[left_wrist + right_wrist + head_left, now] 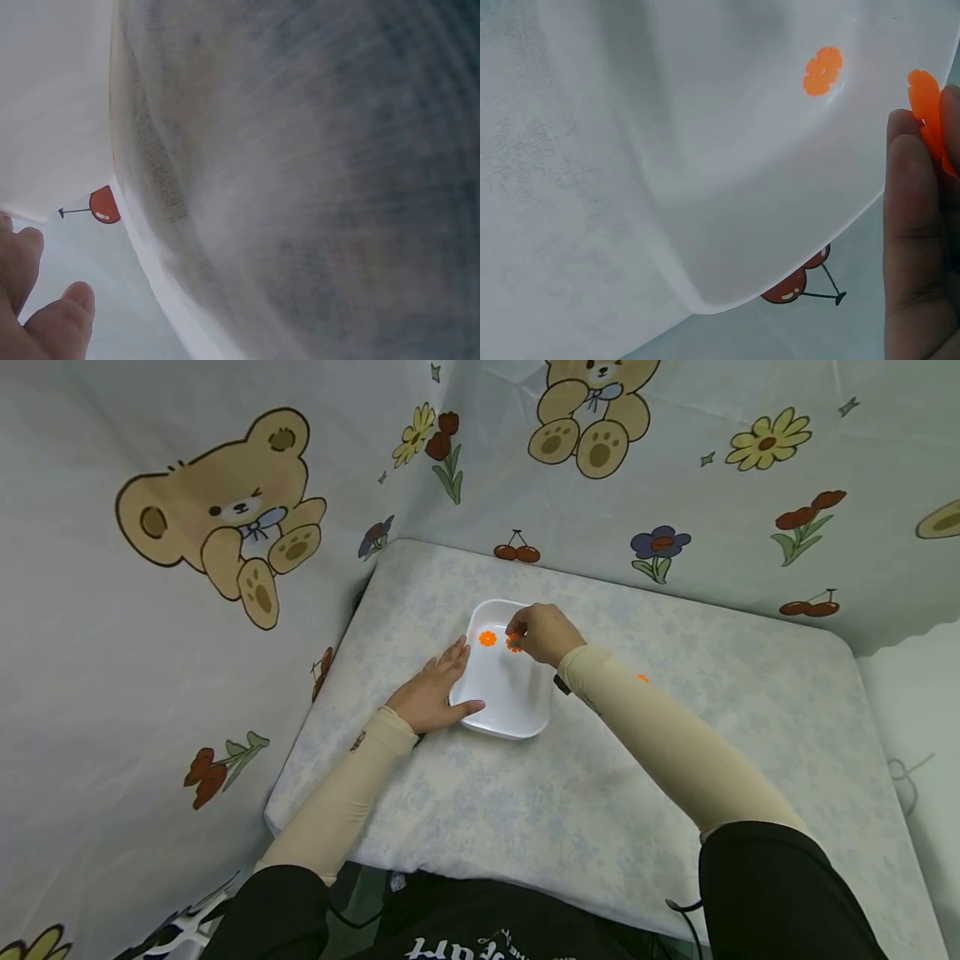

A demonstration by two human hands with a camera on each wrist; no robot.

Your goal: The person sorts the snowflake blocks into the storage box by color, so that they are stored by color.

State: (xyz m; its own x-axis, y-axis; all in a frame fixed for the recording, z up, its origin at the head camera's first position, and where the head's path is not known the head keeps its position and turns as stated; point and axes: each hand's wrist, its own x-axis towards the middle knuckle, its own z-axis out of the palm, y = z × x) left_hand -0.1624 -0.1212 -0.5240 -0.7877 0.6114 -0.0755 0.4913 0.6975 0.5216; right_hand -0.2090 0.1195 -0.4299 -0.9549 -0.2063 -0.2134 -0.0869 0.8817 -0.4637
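A white rectangular tray (504, 693) with rounded corners lies on the cloth-covered table. One flat orange flower-shaped piece (487, 638) rests inside, toward its far end; the same piece (823, 71) shows in the right wrist view. Over the tray's far right part, my right hand (546, 633) pinches a second orange flower-shaped piece (926, 112) between thumb and fingers. My left hand (431, 693) touches the tray's left side, fingers straight and thumb spread along the near rim. In the left wrist view only some fingertips (64, 322) appear; a large blurred surface fills most of that view.
Another orange piece (642, 677) lies on the table to the right, mostly hidden behind the right forearm. The pale patterned tablecloth (757, 718) extends to the right. Printed fabric walls (480, 527) with bears and flowers stand behind and on the left.
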